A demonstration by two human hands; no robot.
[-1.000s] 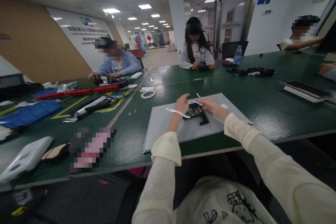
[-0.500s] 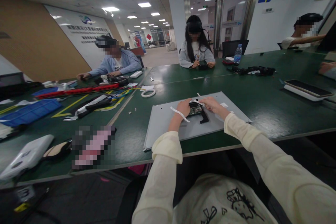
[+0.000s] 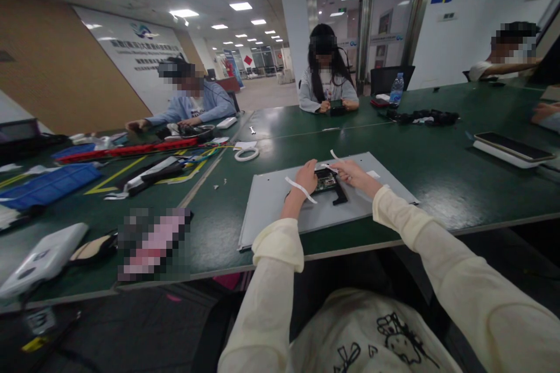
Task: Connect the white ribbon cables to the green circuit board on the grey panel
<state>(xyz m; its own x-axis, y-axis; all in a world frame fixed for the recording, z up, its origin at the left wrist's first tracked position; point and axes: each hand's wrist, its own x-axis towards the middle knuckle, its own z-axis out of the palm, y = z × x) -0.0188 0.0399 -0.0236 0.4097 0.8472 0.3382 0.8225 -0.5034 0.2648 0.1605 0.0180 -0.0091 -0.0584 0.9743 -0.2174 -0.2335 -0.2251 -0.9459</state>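
Note:
A grey flat panel (image 3: 269, 204) lies on the table in front of me. Over it is a black device with an exposed circuit board (image 3: 326, 180), with a black hooked part (image 3: 340, 196) at its lower right. My left hand (image 3: 306, 178) is closed around the device's left side; its fingertips are partly hidden. One white tape strip (image 3: 301, 190) hangs across the back of my left wrist. My right hand (image 3: 351, 173) pinches another white tape strip (image 3: 335, 155) at the device's upper right edge, its loose end pointing up and left.
A tape roll (image 3: 247, 154) and a small wrench (image 3: 252, 130) lie beyond the panel. To the left are a blue tray (image 3: 52, 185), a white device (image 3: 46, 259) and cables. A phone (image 3: 514, 145) lies on a white box at right. Several people sit around the table.
The loose end of the strip in my right hand has risen slightly. My left fingers have shifted a little at the device's edge. The person opposite has tilted up a dark device.

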